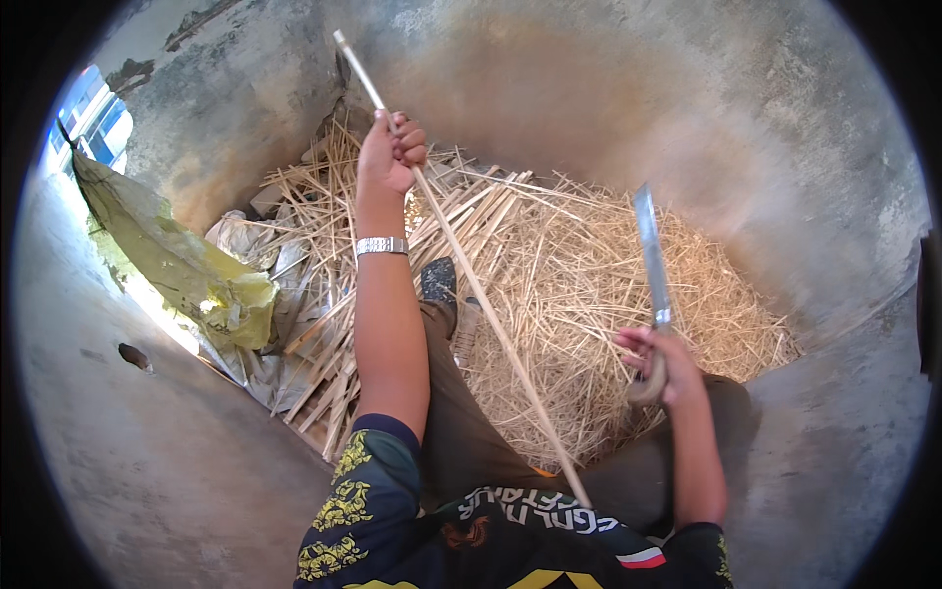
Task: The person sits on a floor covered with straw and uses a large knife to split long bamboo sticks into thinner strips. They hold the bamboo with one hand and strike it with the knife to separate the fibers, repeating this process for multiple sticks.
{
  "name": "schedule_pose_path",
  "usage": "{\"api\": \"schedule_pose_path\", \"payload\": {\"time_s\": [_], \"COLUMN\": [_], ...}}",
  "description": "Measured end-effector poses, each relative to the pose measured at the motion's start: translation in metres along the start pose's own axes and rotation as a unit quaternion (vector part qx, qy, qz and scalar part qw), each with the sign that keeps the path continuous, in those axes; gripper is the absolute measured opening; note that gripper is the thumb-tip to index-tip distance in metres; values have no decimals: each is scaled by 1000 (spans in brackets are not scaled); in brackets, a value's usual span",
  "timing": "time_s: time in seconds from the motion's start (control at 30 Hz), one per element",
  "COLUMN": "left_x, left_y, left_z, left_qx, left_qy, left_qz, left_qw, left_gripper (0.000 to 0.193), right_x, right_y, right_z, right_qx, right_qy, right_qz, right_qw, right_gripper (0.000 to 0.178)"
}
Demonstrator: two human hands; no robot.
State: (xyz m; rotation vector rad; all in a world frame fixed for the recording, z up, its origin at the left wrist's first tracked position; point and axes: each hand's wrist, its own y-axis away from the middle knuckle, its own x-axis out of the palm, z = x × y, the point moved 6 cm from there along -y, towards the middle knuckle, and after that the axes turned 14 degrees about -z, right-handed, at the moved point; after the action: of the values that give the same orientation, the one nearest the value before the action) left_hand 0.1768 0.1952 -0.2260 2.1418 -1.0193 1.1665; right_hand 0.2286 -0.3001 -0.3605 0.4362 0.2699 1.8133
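Note:
My left hand (391, 152), with a metal watch band (382, 245) at its wrist, is closed around a long, thin pale bamboo strip (481, 294). The strip slants from the upper left down to my shirt front, its far end sticking out past my fist. In my right hand (662, 358) is a machete (652, 250) with a curved wooden handle (648, 388). Its blade points up and away, apart from the strip. Some fingers of that hand look loosely bent beside the handle, which rests against the palm.
Straw-like shavings (589, 294) cover the ground before me, with a pile of split strips (329, 324) at the left. A yellowish sheet (186, 260) hangs by an opening on the left. Grey concrete walls (608, 98) surround me. My shoe (439, 280) stands among the scraps.

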Motion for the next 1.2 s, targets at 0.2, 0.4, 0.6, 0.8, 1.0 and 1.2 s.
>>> {"api": "schedule_pose_path", "payload": {"time_s": [0.2,0.4,0.6,0.8,1.0,1.2], "left_x": [42,83,97,62,-29,7], "left_y": [6,27,53,197,335,363], "left_z": [91,133,137,196,302,314], "left_qx": [7,109,234,192,-109,-189], "left_qy": [-110,-310,-482,-480,-390,-306], "left_qz": [-123,-51,-11,11,115,205], "left_qw": [986,943,844,856,907,910], "left_gripper": [37,37,61,83,46,37], "right_x": [80,96,92,74,75,60], "right_y": [36,50,44,31,2,-1], "right_z": [-36,-24,-10,9,25,53], "right_qx": [39,83,57,37,-72,-203], "right_qy": [-123,-146,-178,-304,-321,-289], "right_qz": [88,138,138,104,-14,-99], "right_qw": [988,976,973,946,944,930], "right_gripper": [46,29,17,17,22,24]}}
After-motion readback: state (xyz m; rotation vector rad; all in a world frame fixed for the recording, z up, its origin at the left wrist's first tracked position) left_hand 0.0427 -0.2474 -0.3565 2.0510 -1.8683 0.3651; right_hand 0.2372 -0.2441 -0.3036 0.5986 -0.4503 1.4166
